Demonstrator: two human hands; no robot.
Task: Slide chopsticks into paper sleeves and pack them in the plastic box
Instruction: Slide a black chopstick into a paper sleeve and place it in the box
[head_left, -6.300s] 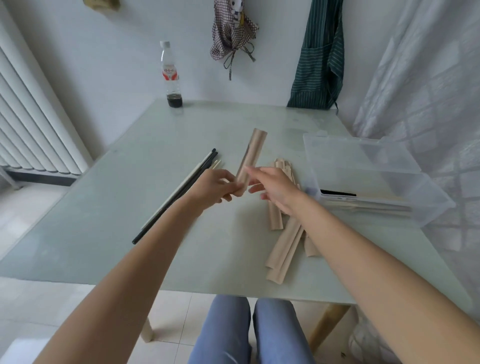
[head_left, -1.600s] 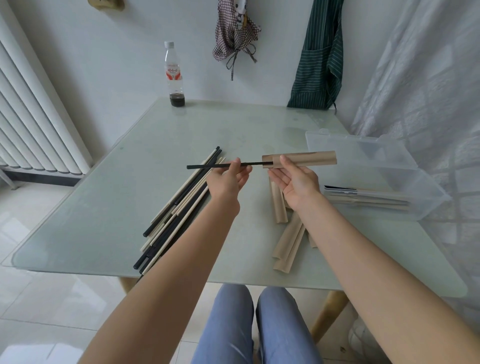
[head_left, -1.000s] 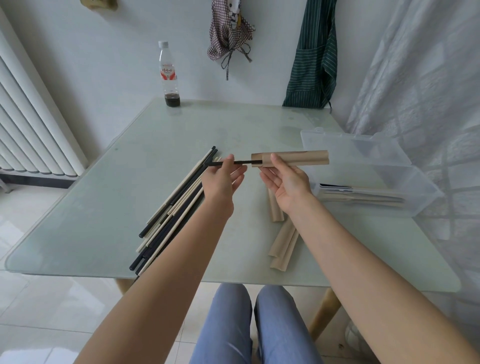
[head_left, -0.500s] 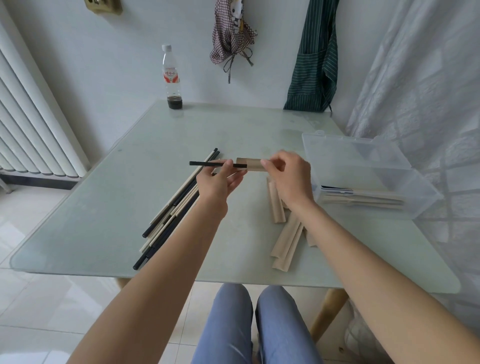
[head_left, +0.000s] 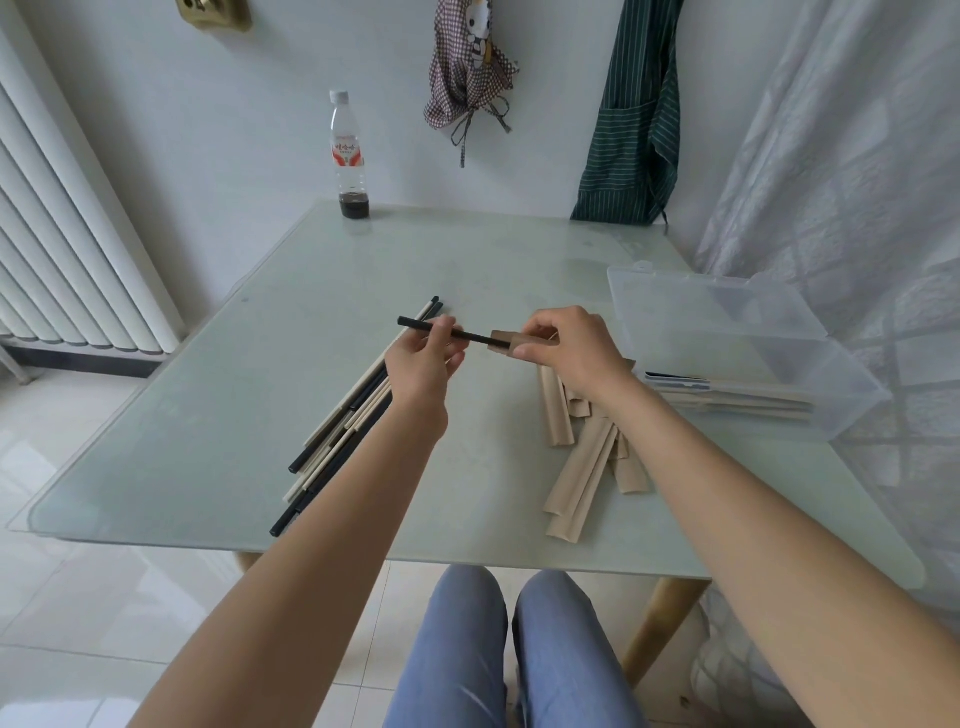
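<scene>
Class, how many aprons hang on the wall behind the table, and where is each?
2. A checked apron hangs at the centre of the wall, and a green striped apron hangs to its right, next to the curtain. None appears hidden.

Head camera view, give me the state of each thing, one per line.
Black chopsticks: partly inside sleeve, pinched by left hand.
Paper sleeve: held by right hand.
Plastic box: open, holding sleeved chopsticks.
Bottle: upright, capped, nearly empty.
</scene>
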